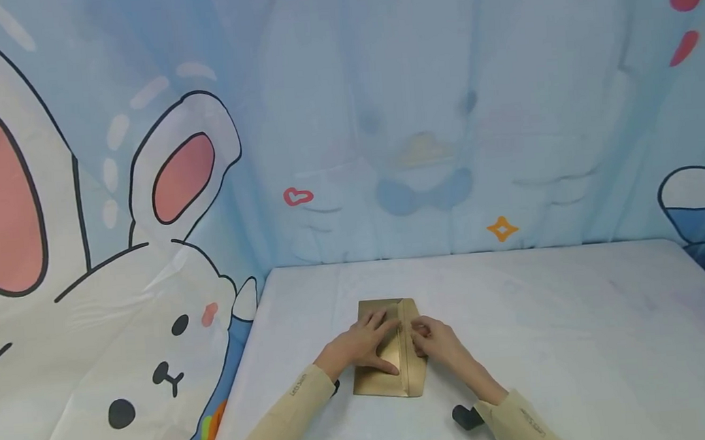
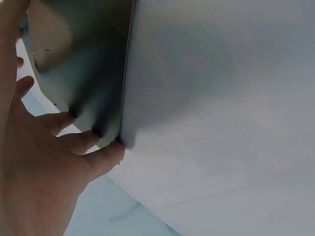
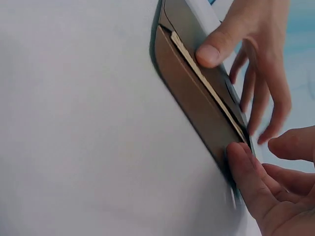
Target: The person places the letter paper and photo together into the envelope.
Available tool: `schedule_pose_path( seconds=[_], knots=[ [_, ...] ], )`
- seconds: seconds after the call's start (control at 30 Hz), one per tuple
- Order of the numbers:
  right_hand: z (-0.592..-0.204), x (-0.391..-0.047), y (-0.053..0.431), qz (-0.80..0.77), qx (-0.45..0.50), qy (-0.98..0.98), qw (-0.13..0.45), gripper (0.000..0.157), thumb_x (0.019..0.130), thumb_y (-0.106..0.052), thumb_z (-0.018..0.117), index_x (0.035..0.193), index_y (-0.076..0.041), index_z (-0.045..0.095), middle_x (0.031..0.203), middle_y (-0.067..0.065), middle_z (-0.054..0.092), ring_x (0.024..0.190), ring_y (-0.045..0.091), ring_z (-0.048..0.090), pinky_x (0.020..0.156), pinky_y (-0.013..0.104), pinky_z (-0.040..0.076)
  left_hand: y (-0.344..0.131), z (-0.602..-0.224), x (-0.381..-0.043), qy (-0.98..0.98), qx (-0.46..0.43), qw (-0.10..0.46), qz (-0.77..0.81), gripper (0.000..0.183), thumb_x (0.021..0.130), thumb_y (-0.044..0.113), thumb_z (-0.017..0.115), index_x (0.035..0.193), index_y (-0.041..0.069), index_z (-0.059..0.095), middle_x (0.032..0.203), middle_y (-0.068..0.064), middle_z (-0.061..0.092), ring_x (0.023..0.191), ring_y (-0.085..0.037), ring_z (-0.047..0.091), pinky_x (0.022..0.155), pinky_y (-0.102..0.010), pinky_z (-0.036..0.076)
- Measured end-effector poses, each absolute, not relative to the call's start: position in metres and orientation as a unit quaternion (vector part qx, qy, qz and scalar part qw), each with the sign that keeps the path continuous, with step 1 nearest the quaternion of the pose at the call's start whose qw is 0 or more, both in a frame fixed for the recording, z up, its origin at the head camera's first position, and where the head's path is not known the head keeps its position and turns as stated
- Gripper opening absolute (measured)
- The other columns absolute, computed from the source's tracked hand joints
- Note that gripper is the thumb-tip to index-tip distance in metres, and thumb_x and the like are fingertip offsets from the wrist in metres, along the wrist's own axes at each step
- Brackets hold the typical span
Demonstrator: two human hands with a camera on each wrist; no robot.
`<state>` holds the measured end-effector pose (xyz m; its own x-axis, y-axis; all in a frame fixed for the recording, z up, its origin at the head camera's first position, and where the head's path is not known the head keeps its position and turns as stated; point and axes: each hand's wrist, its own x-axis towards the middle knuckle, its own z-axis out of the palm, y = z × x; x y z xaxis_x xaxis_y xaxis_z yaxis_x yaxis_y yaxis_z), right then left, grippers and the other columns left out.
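A gold envelope (image 1: 379, 382) lies on the white table, its flap (image 3: 192, 98) folded out on the right side. Along the inner side of the flap runs a thin pale strip (image 3: 209, 86). My left hand (image 1: 367, 345) rests spread on the envelope's body, fingertips pressing it down near the far edge and thumb beside the flap. At the flap's outer edge my right hand (image 1: 439, 343) has its fingers bent, and in the right wrist view its thumb and a fingertip pinch the flap near the strip's end. Another finger stands apart from it.
The white-covered table (image 1: 582, 340) extends on both sides of the envelope. Behind it hangs a pale blue printed curtain (image 1: 428, 71), and a rabbit-printed cloth (image 1: 135, 358) covers the left side. A dark wrist device (image 1: 466, 416) shows beside the right sleeve.
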<state>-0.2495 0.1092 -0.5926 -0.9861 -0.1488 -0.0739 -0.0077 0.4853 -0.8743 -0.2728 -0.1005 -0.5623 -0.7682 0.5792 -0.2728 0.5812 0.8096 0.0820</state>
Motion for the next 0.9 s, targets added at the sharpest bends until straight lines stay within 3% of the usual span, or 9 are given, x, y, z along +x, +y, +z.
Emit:
schedule_pose_path(
  seconds=[0.23,0.37,0.57,0.77,0.9],
  knots=[
    [-0.596,-0.231,0.151,-0.528,-0.011,0.847,0.058,0.033,0.1,-0.008,0.057,0.129,0.008,0.058,0.094,0.014,0.07,0.072,0.016,0.069,0.064,0.027,0.059,-0.104,-0.562,-0.277,0.938,0.318,0.14,-0.013,0.096,0.078,0.078,0.063,0.156,0.034,0.027,0.169,-0.009,0.016,0.155,-0.031,0.02,0.117,-0.049,0.036],
    [-0.595,-0.222,0.179,-0.515,0.013,0.856,0.046,0.032,0.102,-0.011,0.055,0.129,0.006,0.059,0.095,0.013,0.071,0.074,0.015,0.068,0.065,0.025,0.058,-0.102,-0.562,-0.278,0.938,0.322,0.129,-0.01,0.087,0.085,0.077,0.057,0.155,0.034,0.032,0.168,-0.011,0.019,0.154,-0.032,0.024,0.115,-0.05,0.039],
    [-0.588,-0.217,0.212,-0.483,0.0,0.875,0.017,0.031,0.102,-0.009,0.055,0.129,0.006,0.059,0.099,0.016,0.072,0.076,0.016,0.067,0.066,0.022,0.056,-0.099,-0.567,-0.279,0.944,0.321,0.073,0.018,0.063,0.097,0.067,0.046,0.149,0.032,0.045,0.163,-0.013,0.032,0.148,-0.035,0.035,0.111,-0.055,0.04],
    [-0.586,-0.218,0.227,-0.482,-0.003,0.876,0.008,0.033,0.104,-0.014,0.053,0.131,0.005,0.058,0.105,0.019,0.072,0.08,0.016,0.07,0.07,0.021,0.057,-0.105,-0.573,-0.277,0.95,0.307,0.029,0.046,0.053,0.098,0.061,0.05,0.139,0.029,0.057,0.157,-0.012,0.041,0.144,-0.036,0.04,0.112,-0.059,0.036],
    [-0.584,-0.217,0.235,-0.471,0.005,0.882,-0.013,0.033,0.105,-0.015,0.051,0.131,0.004,0.058,0.107,0.021,0.071,0.084,0.021,0.071,0.071,0.024,0.058,-0.113,-0.575,-0.274,0.948,0.308,-0.027,0.077,0.049,0.1,0.054,0.053,0.137,0.021,0.057,0.151,-0.011,0.048,0.14,-0.033,0.046,0.111,-0.055,0.04]
  ],
)
